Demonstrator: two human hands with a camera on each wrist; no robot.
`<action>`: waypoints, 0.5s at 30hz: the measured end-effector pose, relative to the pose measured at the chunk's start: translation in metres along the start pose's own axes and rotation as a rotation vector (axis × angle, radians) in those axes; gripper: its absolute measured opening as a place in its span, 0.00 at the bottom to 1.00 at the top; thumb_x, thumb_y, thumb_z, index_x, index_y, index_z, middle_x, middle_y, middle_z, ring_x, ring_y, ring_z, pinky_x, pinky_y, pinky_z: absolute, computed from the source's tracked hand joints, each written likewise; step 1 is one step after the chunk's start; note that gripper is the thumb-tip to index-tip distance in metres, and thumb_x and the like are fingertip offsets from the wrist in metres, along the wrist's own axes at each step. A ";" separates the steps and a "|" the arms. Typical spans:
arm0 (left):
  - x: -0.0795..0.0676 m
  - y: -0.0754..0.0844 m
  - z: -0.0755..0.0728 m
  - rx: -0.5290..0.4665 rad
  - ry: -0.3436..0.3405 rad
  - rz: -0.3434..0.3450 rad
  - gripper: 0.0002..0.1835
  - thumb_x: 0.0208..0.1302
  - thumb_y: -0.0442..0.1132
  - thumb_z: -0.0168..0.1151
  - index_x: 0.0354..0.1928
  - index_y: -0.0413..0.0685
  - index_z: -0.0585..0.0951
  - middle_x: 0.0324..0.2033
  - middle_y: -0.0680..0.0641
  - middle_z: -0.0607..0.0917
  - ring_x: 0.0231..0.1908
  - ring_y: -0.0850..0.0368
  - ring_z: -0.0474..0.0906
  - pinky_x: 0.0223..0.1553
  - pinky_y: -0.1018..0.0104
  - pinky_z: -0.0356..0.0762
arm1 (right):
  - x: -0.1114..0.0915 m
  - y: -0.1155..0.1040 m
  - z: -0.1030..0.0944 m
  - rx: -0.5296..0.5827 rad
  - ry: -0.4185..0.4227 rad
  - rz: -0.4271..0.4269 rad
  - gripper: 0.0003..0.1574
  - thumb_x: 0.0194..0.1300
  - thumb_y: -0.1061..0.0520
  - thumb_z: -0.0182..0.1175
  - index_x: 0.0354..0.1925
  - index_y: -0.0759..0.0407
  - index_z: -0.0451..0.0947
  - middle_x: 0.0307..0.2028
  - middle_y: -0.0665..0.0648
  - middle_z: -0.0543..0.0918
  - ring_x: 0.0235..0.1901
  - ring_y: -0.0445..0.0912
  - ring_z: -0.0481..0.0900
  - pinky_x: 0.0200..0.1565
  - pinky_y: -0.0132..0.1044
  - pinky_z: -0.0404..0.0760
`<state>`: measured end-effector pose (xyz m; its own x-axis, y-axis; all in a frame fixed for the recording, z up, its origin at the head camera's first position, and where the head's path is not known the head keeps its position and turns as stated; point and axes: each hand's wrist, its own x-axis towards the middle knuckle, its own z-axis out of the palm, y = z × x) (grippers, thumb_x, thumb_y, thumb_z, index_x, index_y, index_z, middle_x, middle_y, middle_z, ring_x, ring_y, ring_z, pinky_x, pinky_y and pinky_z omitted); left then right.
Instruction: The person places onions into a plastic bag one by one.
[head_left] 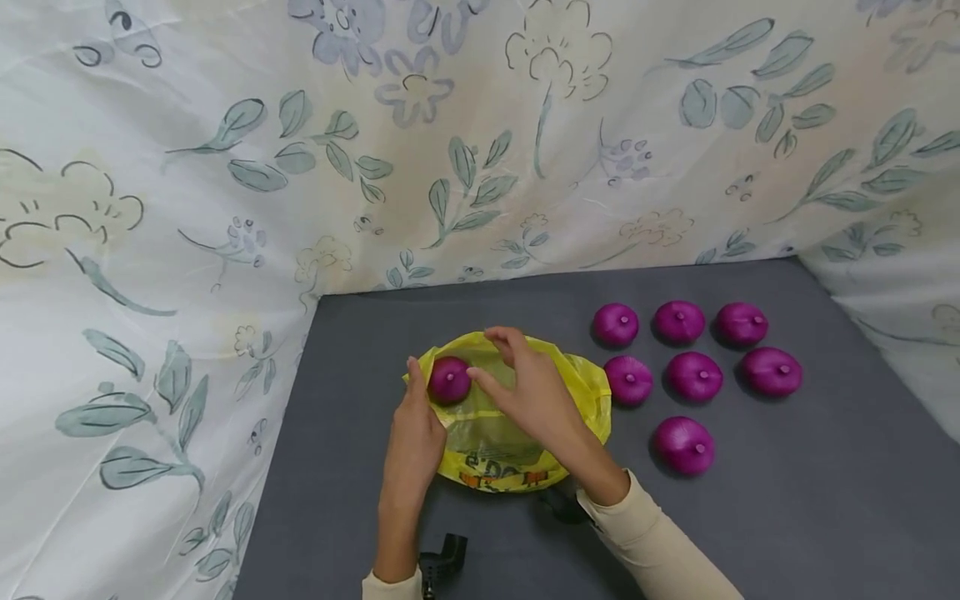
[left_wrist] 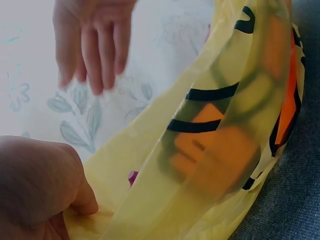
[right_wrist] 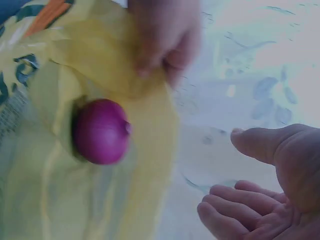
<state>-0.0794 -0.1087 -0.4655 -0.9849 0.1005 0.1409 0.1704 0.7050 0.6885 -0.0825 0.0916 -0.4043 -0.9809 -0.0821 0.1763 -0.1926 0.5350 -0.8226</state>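
A yellow plastic bag (head_left: pixel 495 425) with dark and orange print lies with its mouth spread wide on the table. My left hand (head_left: pixel 416 442) pinches the bag's left rim between thumb and fingers, as the left wrist view also shows. Inside, near that hand, sits a purple onion (head_left: pixel 448 381), seen whole in the right wrist view. Over the bag's mouth hovers my right hand (head_left: pixel 542 398), holding nothing. Its thumb and fingers are apart and relaxed in the right wrist view.
Several purple onions (head_left: pixel 693 377) are spread on the grey table (head_left: pixel 795 492) to the right of the bag. Floral cloth (head_left: pixel 480 167) hangs behind and along both sides. A black device (head_left: pixel 444 560) is by the left wrist.
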 end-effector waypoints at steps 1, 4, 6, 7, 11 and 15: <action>0.000 0.000 -0.001 -0.001 0.002 0.001 0.43 0.76 0.23 0.48 0.86 0.44 0.43 0.35 0.40 0.74 0.12 0.58 0.59 0.18 0.63 0.62 | -0.001 -0.002 -0.005 0.014 0.022 -0.016 0.39 0.73 0.45 0.70 0.73 0.57 0.69 0.71 0.55 0.78 0.67 0.54 0.79 0.62 0.52 0.80; 0.002 0.000 -0.003 -0.002 0.009 -0.002 0.43 0.76 0.23 0.48 0.86 0.45 0.43 0.34 0.40 0.74 0.12 0.58 0.58 0.19 0.63 0.61 | -0.005 -0.004 -0.020 0.056 0.101 -0.056 0.37 0.73 0.47 0.69 0.73 0.54 0.69 0.71 0.51 0.78 0.69 0.49 0.77 0.63 0.49 0.79; 0.003 -0.001 -0.003 -0.004 0.005 -0.009 0.43 0.76 0.24 0.47 0.86 0.46 0.43 0.34 0.39 0.74 0.13 0.59 0.56 0.19 0.63 0.60 | -0.008 -0.003 -0.031 0.083 0.157 -0.085 0.36 0.74 0.49 0.69 0.73 0.54 0.70 0.71 0.50 0.78 0.70 0.47 0.76 0.65 0.48 0.78; 0.003 -0.001 -0.003 -0.004 0.005 -0.011 0.43 0.76 0.24 0.47 0.86 0.46 0.43 0.35 0.38 0.74 0.13 0.59 0.55 0.19 0.63 0.59 | -0.009 -0.003 -0.036 0.089 0.186 -0.097 0.36 0.73 0.49 0.69 0.74 0.54 0.70 0.71 0.50 0.78 0.70 0.47 0.76 0.65 0.48 0.78; 0.003 -0.001 -0.003 -0.008 -0.001 -0.018 0.42 0.76 0.24 0.46 0.86 0.48 0.42 0.37 0.35 0.75 0.13 0.60 0.53 0.19 0.64 0.57 | -0.017 -0.002 -0.058 0.073 0.299 -0.116 0.37 0.72 0.50 0.70 0.74 0.53 0.71 0.71 0.47 0.78 0.70 0.44 0.75 0.65 0.48 0.77; 0.002 -0.001 -0.002 -0.017 -0.009 -0.013 0.42 0.76 0.24 0.45 0.86 0.46 0.42 0.62 0.26 0.76 0.14 0.61 0.52 0.20 0.65 0.56 | -0.029 0.001 -0.078 0.050 0.403 -0.107 0.36 0.71 0.54 0.71 0.73 0.54 0.72 0.70 0.44 0.78 0.69 0.40 0.75 0.66 0.40 0.75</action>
<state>-0.0815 -0.1109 -0.4643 -0.9873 0.0978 0.1251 0.1577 0.6945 0.7020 -0.0524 0.1597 -0.3681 -0.8685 0.2058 0.4510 -0.3033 0.4989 -0.8118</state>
